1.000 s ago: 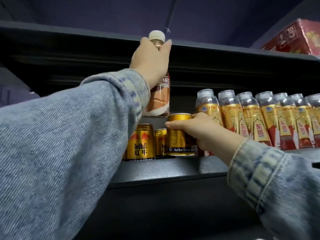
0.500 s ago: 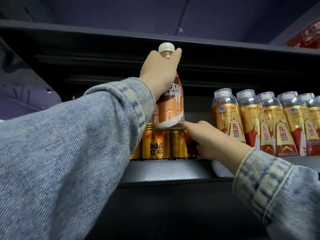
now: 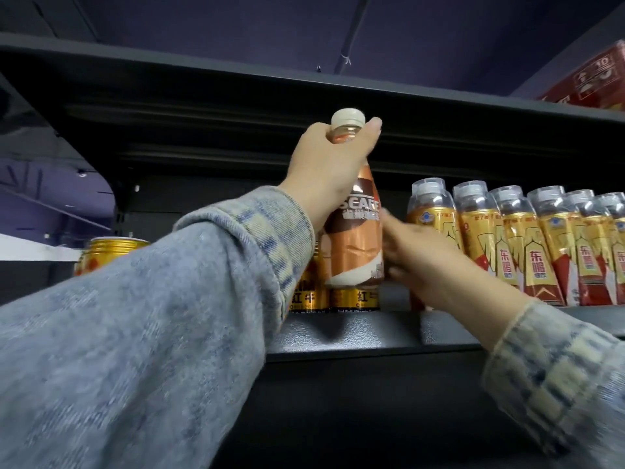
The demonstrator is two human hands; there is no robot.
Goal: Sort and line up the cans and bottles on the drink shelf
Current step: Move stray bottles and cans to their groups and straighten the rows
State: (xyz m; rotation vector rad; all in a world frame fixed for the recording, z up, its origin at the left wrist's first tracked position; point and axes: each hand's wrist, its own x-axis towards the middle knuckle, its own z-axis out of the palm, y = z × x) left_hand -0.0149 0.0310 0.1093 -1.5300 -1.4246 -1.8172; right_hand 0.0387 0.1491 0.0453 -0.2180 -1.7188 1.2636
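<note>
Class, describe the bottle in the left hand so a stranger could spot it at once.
Start at the dark drink shelf. Above the gold cans, left of the row of clear-capped gold bottles, the left hand grips one bottle by its neck. It alone has a brown-and-cream label and a cream cap.

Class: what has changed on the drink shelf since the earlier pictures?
The right hand let go of the gold metal can, now on the dark shelf, and moved to the brown plastic coffee bottle, which the left hand lowered. Left grip, yellow bottle row unchanged.
</note>
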